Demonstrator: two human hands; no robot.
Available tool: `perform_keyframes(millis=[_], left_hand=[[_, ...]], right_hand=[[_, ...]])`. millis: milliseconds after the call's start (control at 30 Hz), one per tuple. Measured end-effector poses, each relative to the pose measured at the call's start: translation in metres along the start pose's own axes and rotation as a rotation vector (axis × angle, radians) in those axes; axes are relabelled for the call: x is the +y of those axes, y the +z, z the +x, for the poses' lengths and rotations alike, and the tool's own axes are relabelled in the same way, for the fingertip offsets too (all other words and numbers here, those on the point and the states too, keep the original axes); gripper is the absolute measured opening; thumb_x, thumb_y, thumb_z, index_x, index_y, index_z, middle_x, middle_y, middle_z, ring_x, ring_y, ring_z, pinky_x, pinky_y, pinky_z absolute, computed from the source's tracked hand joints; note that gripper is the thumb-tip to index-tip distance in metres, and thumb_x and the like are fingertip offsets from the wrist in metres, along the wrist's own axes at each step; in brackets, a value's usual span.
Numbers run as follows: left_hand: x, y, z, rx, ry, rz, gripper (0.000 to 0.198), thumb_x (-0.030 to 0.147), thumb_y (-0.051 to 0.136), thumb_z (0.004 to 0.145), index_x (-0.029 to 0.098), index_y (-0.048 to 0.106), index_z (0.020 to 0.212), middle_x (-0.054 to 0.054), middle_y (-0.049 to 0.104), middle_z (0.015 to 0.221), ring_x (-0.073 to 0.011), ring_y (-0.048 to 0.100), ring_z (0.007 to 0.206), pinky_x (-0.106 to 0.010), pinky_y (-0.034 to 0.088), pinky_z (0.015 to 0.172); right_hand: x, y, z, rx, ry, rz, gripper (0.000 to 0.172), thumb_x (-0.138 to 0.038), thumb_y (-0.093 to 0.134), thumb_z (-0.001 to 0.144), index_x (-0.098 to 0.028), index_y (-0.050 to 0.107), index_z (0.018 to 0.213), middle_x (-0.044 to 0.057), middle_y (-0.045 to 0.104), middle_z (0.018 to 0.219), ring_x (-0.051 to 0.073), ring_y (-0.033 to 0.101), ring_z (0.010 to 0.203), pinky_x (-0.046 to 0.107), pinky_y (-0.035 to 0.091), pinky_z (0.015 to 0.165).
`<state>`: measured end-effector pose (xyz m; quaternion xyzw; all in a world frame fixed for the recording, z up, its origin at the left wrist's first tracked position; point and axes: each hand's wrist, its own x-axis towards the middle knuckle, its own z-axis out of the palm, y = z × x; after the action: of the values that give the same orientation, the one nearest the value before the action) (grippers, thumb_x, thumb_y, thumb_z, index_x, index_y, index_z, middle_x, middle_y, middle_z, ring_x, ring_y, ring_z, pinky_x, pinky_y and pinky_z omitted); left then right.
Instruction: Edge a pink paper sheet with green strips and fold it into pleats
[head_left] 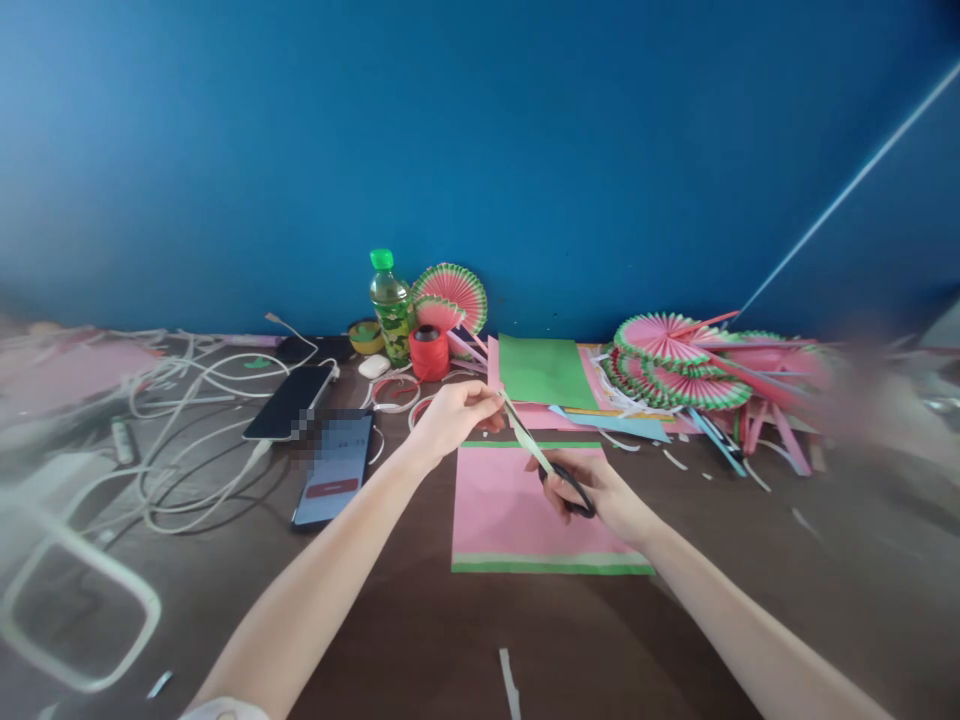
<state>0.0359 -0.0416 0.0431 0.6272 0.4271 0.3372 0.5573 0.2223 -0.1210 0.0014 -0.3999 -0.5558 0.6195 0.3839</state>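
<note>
My left hand pinches the far end of a narrow pale strip of paper. My right hand grips scissors by their black handles, with the blades pointing up and left along the strip. How far the blades are apart is hard to make out. Below both hands a pink paper sheet lies flat on the dark table, with green and pale bands along its near edge and a green band along its far edge. My right hand covers part of that sheet.
Behind stand a green-capped bottle, a red spool and pleated paper fans. Green paper lies on pink sheets. To the left are two phones and tangled white cables. A paper scrap lies in front.
</note>
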Motion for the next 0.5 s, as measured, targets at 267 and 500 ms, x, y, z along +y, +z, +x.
perform_keyframes(millis=[267, 500], left_hand=[[-0.0027, -0.0003, 0.0004, 0.012, -0.012, 0.008, 0.014, 0.020, 0.054, 0.079, 0.012, 0.057, 0.069, 0.000, 0.063, 0.059, -0.0079, 0.059, 0.056, -0.021, 0.046, 0.060], [-0.0053, 0.0002, 0.0024, 0.025, -0.008, 0.006, 0.015, 0.022, 0.056, 0.078, 0.012, 0.057, 0.068, 0.000, 0.062, 0.058, -0.0078, 0.058, 0.055, -0.020, 0.046, 0.060]], right_hand=[[0.0021, 0.0003, 0.0016, 0.000, -0.005, -0.009, 0.037, -0.043, 0.059, 0.074, -0.013, 0.056, 0.095, -0.005, 0.042, 0.055, 0.008, 0.044, 0.047, 0.024, 0.038, 0.047], [0.0088, -0.0018, 0.0027, -0.002, -0.010, -0.023, 0.036, -0.043, 0.057, 0.076, -0.013, 0.056, 0.096, -0.006, 0.042, 0.054, 0.008, 0.044, 0.046, 0.024, 0.037, 0.047]])
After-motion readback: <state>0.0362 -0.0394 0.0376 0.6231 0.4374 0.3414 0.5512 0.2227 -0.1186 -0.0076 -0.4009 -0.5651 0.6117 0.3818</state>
